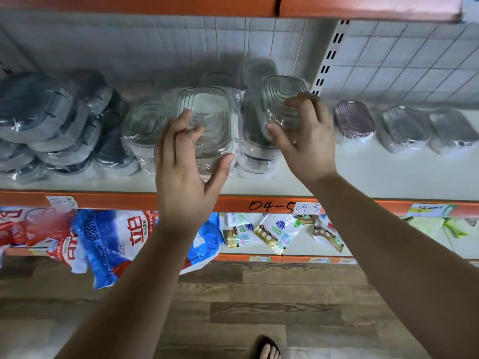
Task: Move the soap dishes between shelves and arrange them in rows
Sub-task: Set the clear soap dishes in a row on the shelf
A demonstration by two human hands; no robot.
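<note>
My left hand (pixel 190 161) grips a clear soap dish in plastic wrap (pixel 207 117), thumb on its near right edge and fingers over its top, just above the white shelf (pixel 363 174). In my right hand (pixel 302 137) a second wrapped clear soap dish (pixel 281 98) is held tilted up, pinched between thumb and fingers above a stack of like dishes (pixel 255 151). To the right, a purple soap dish (pixel 353 123) and two grey soap dishes (pixel 403 130) (pixel 452 132) lie in a row along the shelf.
Dark grey wrapped dishes (pixel 51 125) are piled at the shelf's left. More clear dishes (pixel 145 125) lean behind my left hand. An orange rail (pixel 103 203) with 04-5 labels edges the shelf. Below hang detergent bags (pixel 111 237) and small packets (pixel 277 231).
</note>
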